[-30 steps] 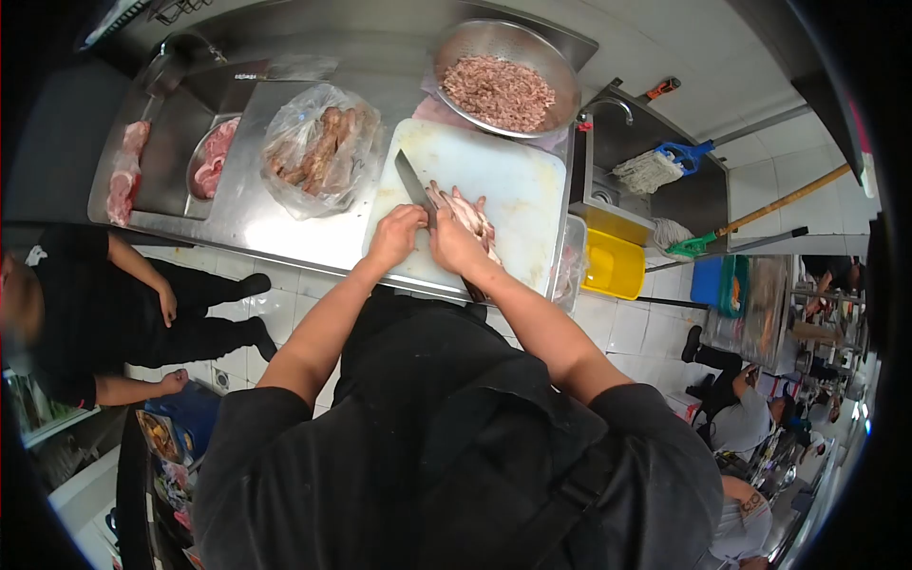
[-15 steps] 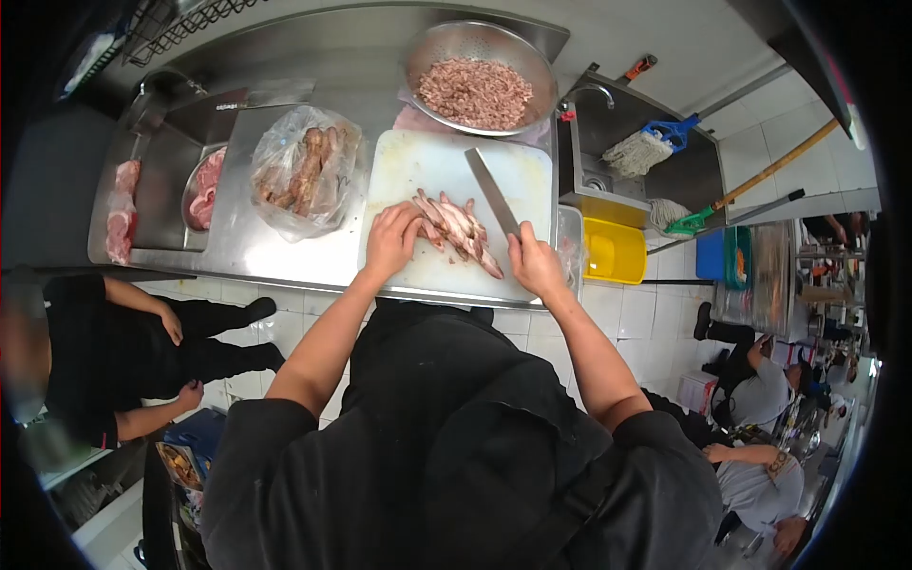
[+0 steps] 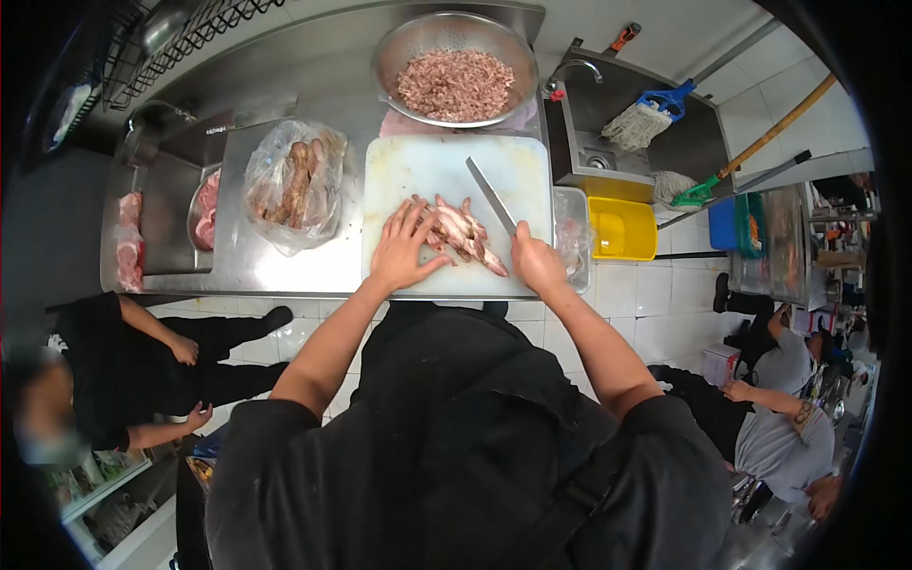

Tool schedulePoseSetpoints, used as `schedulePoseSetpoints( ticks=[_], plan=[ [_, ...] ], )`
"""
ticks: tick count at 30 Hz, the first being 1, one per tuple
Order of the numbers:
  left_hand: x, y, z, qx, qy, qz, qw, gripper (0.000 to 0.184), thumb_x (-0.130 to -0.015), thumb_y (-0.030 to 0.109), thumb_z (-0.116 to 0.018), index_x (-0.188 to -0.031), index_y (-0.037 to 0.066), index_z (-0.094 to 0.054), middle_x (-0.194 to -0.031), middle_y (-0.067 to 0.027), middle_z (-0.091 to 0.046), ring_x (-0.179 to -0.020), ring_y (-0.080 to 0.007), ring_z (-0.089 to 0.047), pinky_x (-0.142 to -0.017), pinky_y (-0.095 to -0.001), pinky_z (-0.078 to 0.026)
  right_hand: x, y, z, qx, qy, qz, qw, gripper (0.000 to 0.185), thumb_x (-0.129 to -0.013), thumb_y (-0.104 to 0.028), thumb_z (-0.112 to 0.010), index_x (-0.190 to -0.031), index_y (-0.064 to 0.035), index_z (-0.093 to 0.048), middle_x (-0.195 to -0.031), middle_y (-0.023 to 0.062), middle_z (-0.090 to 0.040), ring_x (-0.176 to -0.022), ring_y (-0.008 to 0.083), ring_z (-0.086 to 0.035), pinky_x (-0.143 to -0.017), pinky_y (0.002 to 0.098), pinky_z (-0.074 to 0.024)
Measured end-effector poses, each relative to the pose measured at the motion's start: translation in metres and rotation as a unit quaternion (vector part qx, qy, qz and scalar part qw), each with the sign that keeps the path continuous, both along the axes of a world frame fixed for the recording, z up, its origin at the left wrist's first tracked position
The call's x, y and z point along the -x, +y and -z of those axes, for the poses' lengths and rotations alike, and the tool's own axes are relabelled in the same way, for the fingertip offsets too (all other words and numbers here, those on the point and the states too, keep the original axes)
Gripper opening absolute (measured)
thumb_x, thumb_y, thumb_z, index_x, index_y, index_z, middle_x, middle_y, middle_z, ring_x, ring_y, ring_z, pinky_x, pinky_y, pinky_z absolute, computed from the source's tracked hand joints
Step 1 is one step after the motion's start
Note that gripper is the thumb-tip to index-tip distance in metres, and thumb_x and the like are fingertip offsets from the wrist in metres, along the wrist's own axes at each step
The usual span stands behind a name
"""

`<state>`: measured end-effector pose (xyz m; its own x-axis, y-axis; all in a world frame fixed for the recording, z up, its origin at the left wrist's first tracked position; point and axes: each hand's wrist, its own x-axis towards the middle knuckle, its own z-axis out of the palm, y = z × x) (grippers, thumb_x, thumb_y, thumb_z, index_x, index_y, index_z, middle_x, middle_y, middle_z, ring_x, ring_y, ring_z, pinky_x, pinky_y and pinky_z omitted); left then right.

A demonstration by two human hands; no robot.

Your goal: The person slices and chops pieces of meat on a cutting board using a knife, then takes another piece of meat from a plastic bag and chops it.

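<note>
Several strips of meat (image 3: 463,231) lie bunched on the white cutting board (image 3: 513,171). My left hand (image 3: 407,249) rests over their left end with its fingers spread, the tips touching the meat. To the right of the strips, my right hand (image 3: 539,262) is wrapped round the handle of a knife (image 3: 492,195). The blade points up and left above the board, apart from the meat. Behind the board, a perforated metal bowl (image 3: 388,57) holds small chopped pieces of meat (image 3: 456,84). A clear plastic bag (image 3: 261,190) with larger meat pieces stands left of the board.
Raw meat (image 3: 130,242) lies in the sink (image 3: 166,199) at the left. On the right are a clear container (image 3: 575,204), a yellow tub (image 3: 623,228), a second sink (image 3: 608,104) and mops (image 3: 635,123). One person stands at lower left; others are at right.
My right hand has moved right with the knife, away from the strips. My left hand has spread its fingers over their left end. The view has shifted.
</note>
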<state>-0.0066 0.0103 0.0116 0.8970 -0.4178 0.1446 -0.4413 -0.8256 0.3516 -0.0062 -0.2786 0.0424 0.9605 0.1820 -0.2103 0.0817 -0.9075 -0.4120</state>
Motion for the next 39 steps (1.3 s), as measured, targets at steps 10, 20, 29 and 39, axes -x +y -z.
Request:
schedulePoseSetpoints(
  ticks=[10, 20, 29, 39],
  plan=[
    [-0.009, 0.021, 0.007, 0.147, 0.017, 0.035, 0.988, 0.032, -0.084, 0.018, -0.078, -0.114, 0.013, -0.071, -0.127, -0.0060, -0.059, -0.117, -0.0317, -0.053, -0.101, -0.0441, -0.043, 0.010, -0.010, -0.006, -0.080, 0.011, -0.012, 0.997, 0.021, -0.102, -0.025, -0.052, -0.109, -0.0065, -0.046, -0.075, 0.0304, -0.066, -0.072, 0.0541, -0.064, -0.068, 0.0632, -0.0483],
    [-0.038, 0.018, 0.001, 0.133, 0.032, 0.078, 0.987, 0.015, -0.082, 0.010, -0.076, -0.098, 0.009, -0.076, -0.115, -0.0039, -0.067, -0.107, -0.0292, -0.058, -0.096, -0.0399, -0.049, 0.051, -0.037, -0.009, -0.077, 0.031, 0.023, 0.996, 0.021, -0.100, -0.023, -0.055, -0.108, -0.0052, -0.046, -0.073, 0.0288, -0.066, -0.073, 0.0539, -0.063, -0.068, 0.0628, -0.0477],
    [-0.049, -0.020, 0.000, 0.024, 0.031, 0.047, 0.998, 0.065, -0.097, 0.053, -0.056, -0.149, 0.015, -0.050, -0.156, -0.0170, -0.042, -0.146, -0.0368, -0.036, -0.121, -0.0497, -0.023, 0.074, -0.041, -0.012, -0.090, 0.057, 0.034, 0.994, 0.021, -0.099, -0.021, -0.056, -0.105, -0.0030, -0.048, -0.074, 0.0298, -0.065, -0.075, 0.0537, -0.063, -0.069, 0.0618, -0.0474],
    [-0.033, -0.038, -0.006, -0.093, -0.012, 0.109, 0.990, 0.070, -0.100, 0.062, -0.043, -0.157, 0.021, -0.039, -0.162, -0.0101, -0.035, -0.153, -0.0319, -0.024, -0.126, -0.0501, -0.013, 0.077, -0.040, -0.015, -0.123, 0.067, 0.087, 0.986, 0.022, -0.098, -0.021, -0.057, -0.105, -0.0018, -0.049, -0.078, 0.0311, -0.065, -0.079, 0.0542, -0.062, -0.071, 0.0615, -0.0468]
  ],
)
